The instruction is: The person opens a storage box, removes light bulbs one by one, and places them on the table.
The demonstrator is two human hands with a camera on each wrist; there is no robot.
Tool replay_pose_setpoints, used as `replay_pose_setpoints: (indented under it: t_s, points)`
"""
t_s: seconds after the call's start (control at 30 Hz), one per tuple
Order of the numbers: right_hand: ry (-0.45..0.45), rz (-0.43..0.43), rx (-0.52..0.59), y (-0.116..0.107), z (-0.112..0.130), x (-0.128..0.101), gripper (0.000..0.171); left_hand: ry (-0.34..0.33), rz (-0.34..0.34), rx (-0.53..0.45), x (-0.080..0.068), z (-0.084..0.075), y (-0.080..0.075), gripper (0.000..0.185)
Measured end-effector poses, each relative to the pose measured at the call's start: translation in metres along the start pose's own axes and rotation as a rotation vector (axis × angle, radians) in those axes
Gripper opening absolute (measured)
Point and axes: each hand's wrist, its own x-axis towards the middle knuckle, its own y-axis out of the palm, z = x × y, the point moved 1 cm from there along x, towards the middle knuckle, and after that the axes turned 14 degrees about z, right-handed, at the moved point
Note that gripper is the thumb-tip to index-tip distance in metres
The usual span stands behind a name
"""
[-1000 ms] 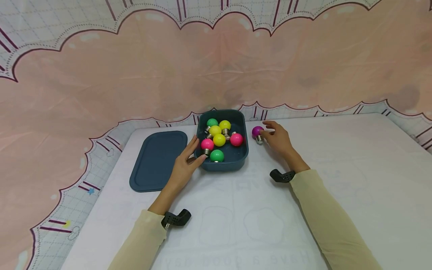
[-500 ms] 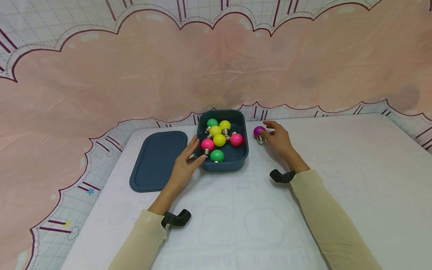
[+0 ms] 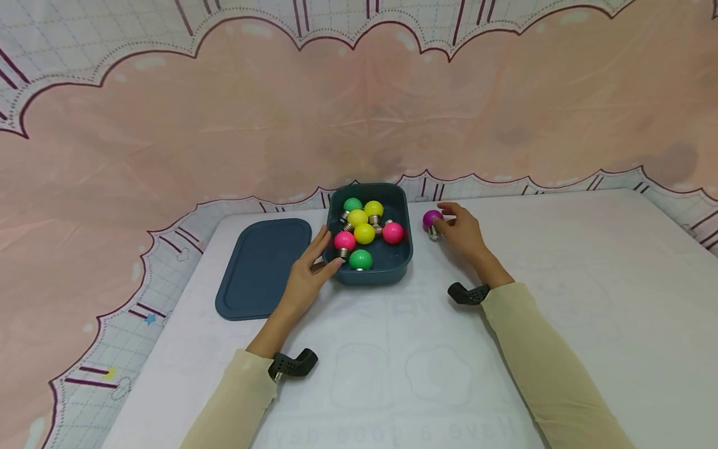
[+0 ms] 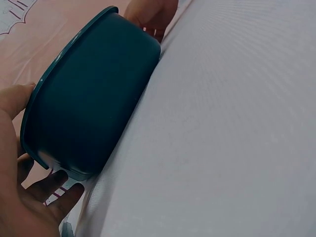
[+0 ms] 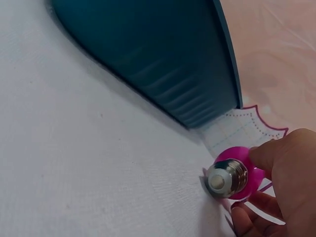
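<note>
A dark teal box (image 3: 370,277) holds several small coloured bulbs: yellow (image 3: 364,234), green (image 3: 361,259) and pink (image 3: 393,232) ones. My left hand (image 3: 305,274) grips its near left corner, thumb at the rim and fingers along the left side. In the left wrist view, the box's outer wall (image 4: 94,94) fills the space beside my thumb. Right of the box, my right hand (image 3: 461,232) pinches a purple bulb (image 3: 431,217) by its round part. Its metal screw base (image 5: 227,178) points toward the camera in the right wrist view, low over the white cloth.
Left of the box, a flat dark blue lid (image 3: 263,268) lies on the white-covered table (image 3: 426,374), partly behind my left hand. A patterned pink cloth (image 3: 359,112) hangs behind the table's far edge.
The purple bulb has shifted slightly to the right at my right fingertips. My left hand, the box and the lid stay where they were.
</note>
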Motion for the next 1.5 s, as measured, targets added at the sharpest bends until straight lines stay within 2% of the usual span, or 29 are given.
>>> replay_pose_setpoints:
  t_s: [0.57,1.1,1.5]
  points:
    - [-0.01,-0.022,-0.049,0.0011,0.0,0.0003,0.042,-0.002,0.003,-0.001,-0.0004,-0.0011,0.0004,0.06]
    - [-0.07,-0.004,-0.087,0.0001,0.0013,-0.0028,0.043,-0.005,-0.003,-0.001,-0.0005,-0.0004,0.0007,0.061]
    - [-0.053,0.008,-0.09,-0.001,0.0006,-0.0021,0.047,-0.005,-0.003,-0.003,-0.0004,-0.0002,0.0005,0.061]
